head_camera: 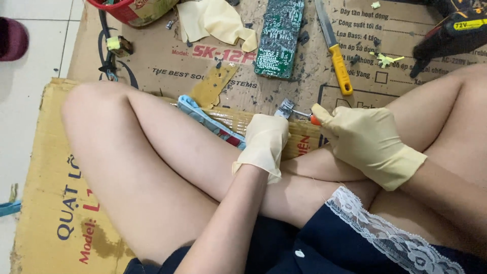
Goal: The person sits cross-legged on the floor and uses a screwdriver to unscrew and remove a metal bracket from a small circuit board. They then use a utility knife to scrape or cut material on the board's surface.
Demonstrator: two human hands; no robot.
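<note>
I sit cross-legged on flattened cardboard (56,203). My left hand (264,144), in a cream rubber glove, grips a small grey metal part (285,107) just past my knees. My right hand (368,142), gloved the same, is closed around a screwdriver with an orange handle (315,120); its thin shaft points left and meets the metal part. Most of the part and the screwdriver handle are hidden inside the gloves.
A green circuit board (279,38) lies ahead, with a yellow-handled knife (336,48) to its right. Spare cream gloves (215,20), a red basket (122,9), a blue strip (208,121), a black power tool (451,33) and scattered debris surround them. White tile floor (30,71) lies left.
</note>
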